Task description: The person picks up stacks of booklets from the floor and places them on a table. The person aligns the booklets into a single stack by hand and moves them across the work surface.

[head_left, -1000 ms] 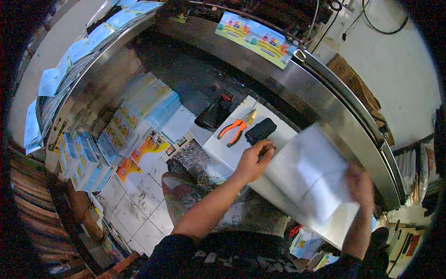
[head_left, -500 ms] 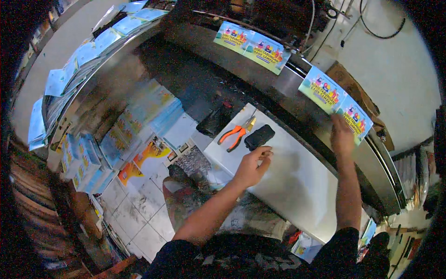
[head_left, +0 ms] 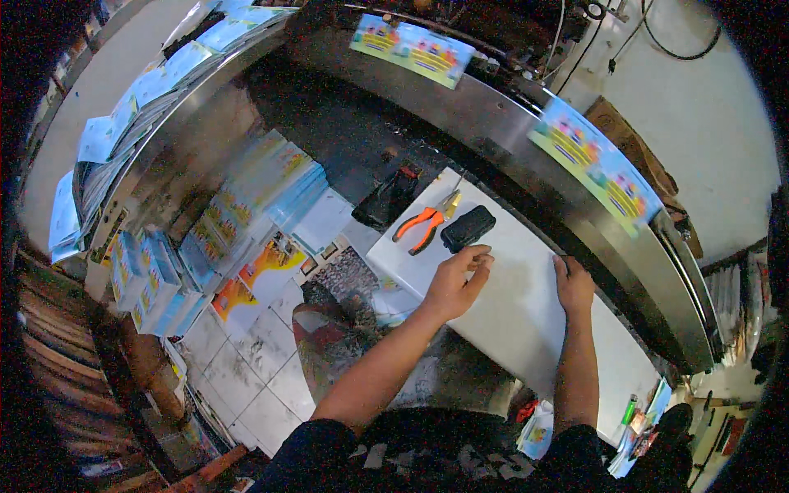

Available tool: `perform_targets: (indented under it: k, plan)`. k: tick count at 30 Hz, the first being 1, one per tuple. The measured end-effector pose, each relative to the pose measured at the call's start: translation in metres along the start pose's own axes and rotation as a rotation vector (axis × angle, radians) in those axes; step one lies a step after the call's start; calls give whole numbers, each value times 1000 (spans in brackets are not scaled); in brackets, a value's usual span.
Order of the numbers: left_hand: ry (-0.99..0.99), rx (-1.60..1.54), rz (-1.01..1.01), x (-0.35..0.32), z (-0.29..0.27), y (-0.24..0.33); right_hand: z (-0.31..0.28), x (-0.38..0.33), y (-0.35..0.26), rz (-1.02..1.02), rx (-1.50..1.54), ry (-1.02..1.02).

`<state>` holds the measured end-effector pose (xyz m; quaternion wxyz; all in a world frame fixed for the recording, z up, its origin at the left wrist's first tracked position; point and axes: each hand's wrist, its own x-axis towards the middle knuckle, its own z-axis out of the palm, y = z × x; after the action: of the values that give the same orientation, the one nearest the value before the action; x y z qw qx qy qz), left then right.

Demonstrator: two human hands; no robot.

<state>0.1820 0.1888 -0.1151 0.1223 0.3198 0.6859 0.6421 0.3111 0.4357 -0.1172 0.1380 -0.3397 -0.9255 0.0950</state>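
My left hand (head_left: 460, 283) hovers over the white tabletop (head_left: 526, 329), its fingers loosely curled, thumb and forefinger apart, nothing visible between them. Just beyond its fingertips lies a small black case (head_left: 468, 228). Beside the case are pliers (head_left: 425, 222) with orange-and-black handles. At the tabletop's far edge rests my right hand (head_left: 574, 285), fingers bent and slightly parted, with nothing seen in it. Beyond it, a colourful printed sheet (head_left: 596, 164) lies along the curved metal rail (head_left: 509, 135). Farther left on that rail is a second printed sheet (head_left: 411, 49). Both look blurred.
Stacks of printed sheets (head_left: 238, 205) stand at the left, on and near the tiled floor (head_left: 238, 374). More pale-blue sheets (head_left: 152, 82) overlap along the upper-left rail. A black bag-like object (head_left: 386, 197) sits beside the tabletop. A green object (head_left: 629, 409) lies at lower right.
My right hand has come back from the printed sheet on the rail to the tabletop's edge. The farther printed sheet has shifted up and left. My left hand has moved slightly right.
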Motion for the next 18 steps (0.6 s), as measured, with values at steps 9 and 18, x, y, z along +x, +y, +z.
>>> perform_targets:
  k: [9,18]
  plan:
    - [0,-40,36,0,-2,-6,-8,1,-9,10,74,-7]
    - [-21,-17,23,2,0,-4,-9,3,-6,35,60,-23]
